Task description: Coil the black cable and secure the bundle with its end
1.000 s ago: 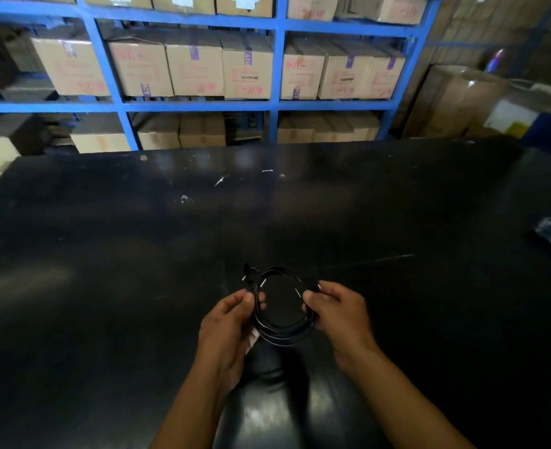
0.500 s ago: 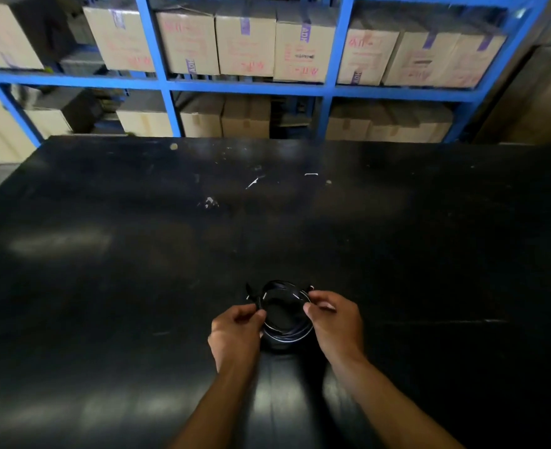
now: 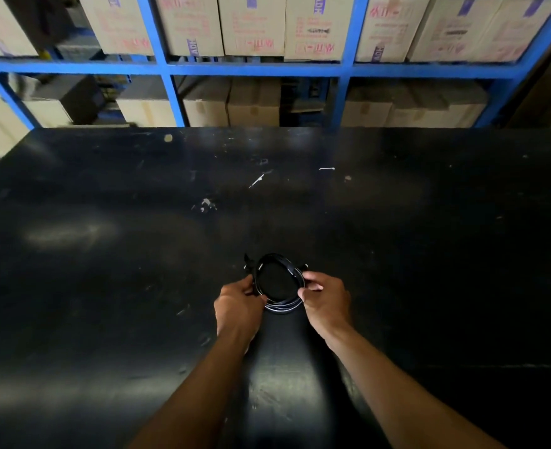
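Head view: left hand (image 3: 236, 304) and right hand (image 3: 326, 299) pinch coiled cable (image 3: 279, 306).

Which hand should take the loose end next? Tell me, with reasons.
Left, probably. The end sticks out at the upper left of the coil, just beyond the left hand, while the right hand pinches the opposite side and can steady it.

I see left hand (image 3: 237, 304) and right hand (image 3: 327, 303) pinching opposite sides of the coiled black cable (image 3: 279, 306) over the table (image 3: 105, 254). Blue shelf (image 3: 267, 69) of boxes (image 3: 251, 24) behind.
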### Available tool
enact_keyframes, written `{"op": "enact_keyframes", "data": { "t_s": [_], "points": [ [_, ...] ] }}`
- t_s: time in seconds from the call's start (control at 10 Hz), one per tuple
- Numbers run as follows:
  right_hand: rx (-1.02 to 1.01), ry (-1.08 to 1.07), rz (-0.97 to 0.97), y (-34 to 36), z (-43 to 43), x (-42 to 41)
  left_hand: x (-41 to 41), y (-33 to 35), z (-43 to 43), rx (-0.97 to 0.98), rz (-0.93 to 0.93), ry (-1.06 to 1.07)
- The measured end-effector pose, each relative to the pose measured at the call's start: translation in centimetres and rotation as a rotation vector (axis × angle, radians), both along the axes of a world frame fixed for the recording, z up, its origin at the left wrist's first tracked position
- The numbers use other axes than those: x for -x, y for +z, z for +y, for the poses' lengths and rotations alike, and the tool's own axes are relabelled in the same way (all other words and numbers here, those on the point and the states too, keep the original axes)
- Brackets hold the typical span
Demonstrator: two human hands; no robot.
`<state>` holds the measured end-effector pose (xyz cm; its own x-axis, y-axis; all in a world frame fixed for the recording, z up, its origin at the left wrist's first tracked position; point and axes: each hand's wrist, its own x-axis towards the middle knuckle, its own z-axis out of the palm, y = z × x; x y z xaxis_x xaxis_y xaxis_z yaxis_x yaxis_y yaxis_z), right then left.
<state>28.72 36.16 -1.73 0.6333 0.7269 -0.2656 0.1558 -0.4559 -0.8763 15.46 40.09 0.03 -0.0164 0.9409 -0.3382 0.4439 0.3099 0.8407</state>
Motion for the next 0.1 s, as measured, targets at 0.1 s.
{"op": "enact_keyframes", "data": {
  "t_s": [0.1],
  "points": [
    [0.018, 0.042, -0.012, -0.11, -0.55, -0.05, 0.52, 0.51, -0.39, -0.020, 0.054, -0.056]
  ]
}}
